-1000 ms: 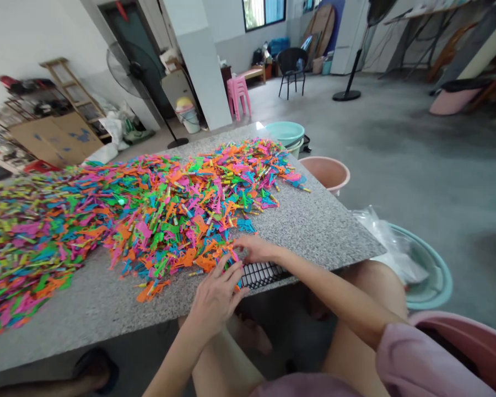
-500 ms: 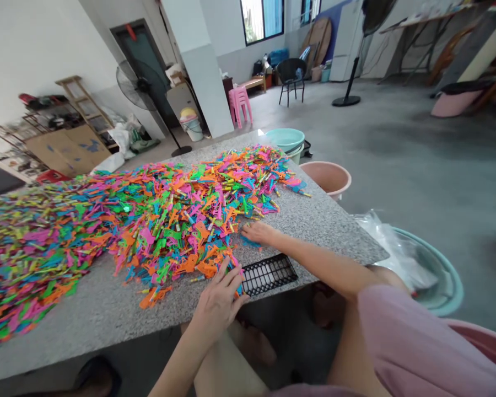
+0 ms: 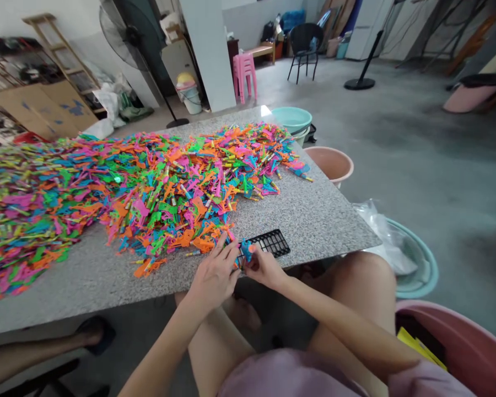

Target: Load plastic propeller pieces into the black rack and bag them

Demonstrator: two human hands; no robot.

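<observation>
And my right hand [image 3: 268,270], fingertips together, pinches a blue plastic piece [image 3: 247,250] over the black grid tray [image 3: 276,242] on the speckled grey desk [image 3: 314,215]; my left hand [image 3: 217,272], fingers slightly spread, covers the tray's left end, grip hidden from me.

Blue plastic piece [image 3: 245,251] in right hand [image 3: 266,270]

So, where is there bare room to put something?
Bare tabletop: between the colourful pile, the black tray and the right edge; another strip along the near edge, left of the left hand. Crowded: the pile, and between left hand and right hand.
</observation>
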